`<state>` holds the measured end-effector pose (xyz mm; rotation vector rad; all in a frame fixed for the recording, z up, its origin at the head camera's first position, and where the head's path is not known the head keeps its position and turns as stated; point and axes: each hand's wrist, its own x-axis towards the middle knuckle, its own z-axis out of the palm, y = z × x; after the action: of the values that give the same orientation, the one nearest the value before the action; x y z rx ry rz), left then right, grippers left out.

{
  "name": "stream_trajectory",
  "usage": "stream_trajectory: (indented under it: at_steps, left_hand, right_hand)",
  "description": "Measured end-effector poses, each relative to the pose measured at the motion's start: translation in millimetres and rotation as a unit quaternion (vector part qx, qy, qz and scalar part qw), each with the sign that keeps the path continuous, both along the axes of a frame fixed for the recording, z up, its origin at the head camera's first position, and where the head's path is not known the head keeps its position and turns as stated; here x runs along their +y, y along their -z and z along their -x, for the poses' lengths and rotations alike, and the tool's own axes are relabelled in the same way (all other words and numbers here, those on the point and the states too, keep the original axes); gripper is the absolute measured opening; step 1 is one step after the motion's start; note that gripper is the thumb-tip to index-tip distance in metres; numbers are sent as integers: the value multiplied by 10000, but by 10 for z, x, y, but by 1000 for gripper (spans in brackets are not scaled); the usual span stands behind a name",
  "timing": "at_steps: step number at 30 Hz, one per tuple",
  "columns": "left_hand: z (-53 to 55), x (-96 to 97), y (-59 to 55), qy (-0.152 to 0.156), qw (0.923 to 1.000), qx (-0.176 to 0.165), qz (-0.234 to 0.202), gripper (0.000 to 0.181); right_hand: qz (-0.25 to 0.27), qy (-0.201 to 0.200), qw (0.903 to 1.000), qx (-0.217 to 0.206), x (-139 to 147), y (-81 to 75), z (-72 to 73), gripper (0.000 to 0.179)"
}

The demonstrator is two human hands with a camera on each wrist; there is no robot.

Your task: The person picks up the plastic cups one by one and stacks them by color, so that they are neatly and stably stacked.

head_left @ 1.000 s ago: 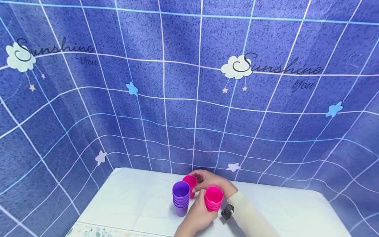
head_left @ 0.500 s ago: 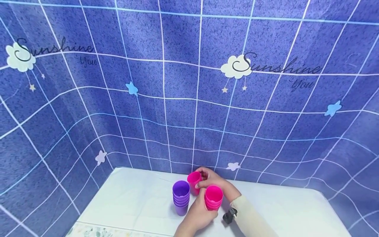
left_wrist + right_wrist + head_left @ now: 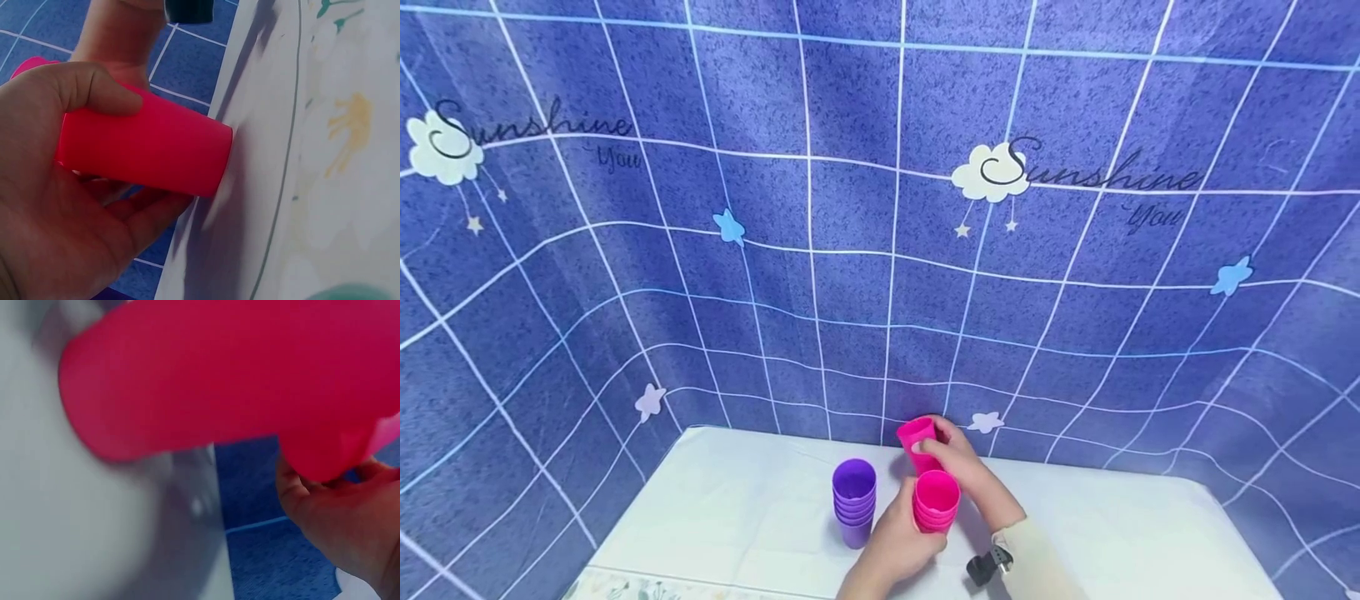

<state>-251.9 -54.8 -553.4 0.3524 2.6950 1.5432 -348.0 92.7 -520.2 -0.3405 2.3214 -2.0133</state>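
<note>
My left hand (image 3: 898,537) grips a stack of nested pink cups (image 3: 937,493) from its left side. In the left wrist view the thumb and fingers wrap round these cups (image 3: 150,147), whose base is at the white tabletop. Just behind, my right hand (image 3: 958,465) holds a single pink cup (image 3: 917,442), tilted, between thumb and fingers. The right wrist view has the stack large in front, with the right hand (image 3: 344,519) on the other cup (image 3: 315,453) below it. To the left stands an upright stack of purple cups (image 3: 854,504).
A white tabletop (image 3: 737,500) carries the cups, with a patterned strip (image 3: 655,587) at its front. Behind and at both sides hangs a blue gridded curtain (image 3: 850,350). A black device (image 3: 988,565) is strapped at the right wrist.
The right hand has moved the single pink cup rightward and back, away from the purple stack, and tilted it. The left hand and its stack have stayed nearly in place.
</note>
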Motion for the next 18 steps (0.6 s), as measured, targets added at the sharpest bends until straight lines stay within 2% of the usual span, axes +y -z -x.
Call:
stream_trajectory:
  at_steps: [4,12,18]
  left_hand:
    - [3,-8,-13,15,10000,8,-57,73]
    - [-1,-4,-11,-8,9997,-40,-230,70]
    - [4,7,-34,-281,9988,40,-397,70]
  right_hand:
    - [475,462,9978,-44,-3,-51,-87,46]
    - [769,670,9947,-127,50,-134,-179,45]
    - [970,842,9917,15,72,-179,-209,44]
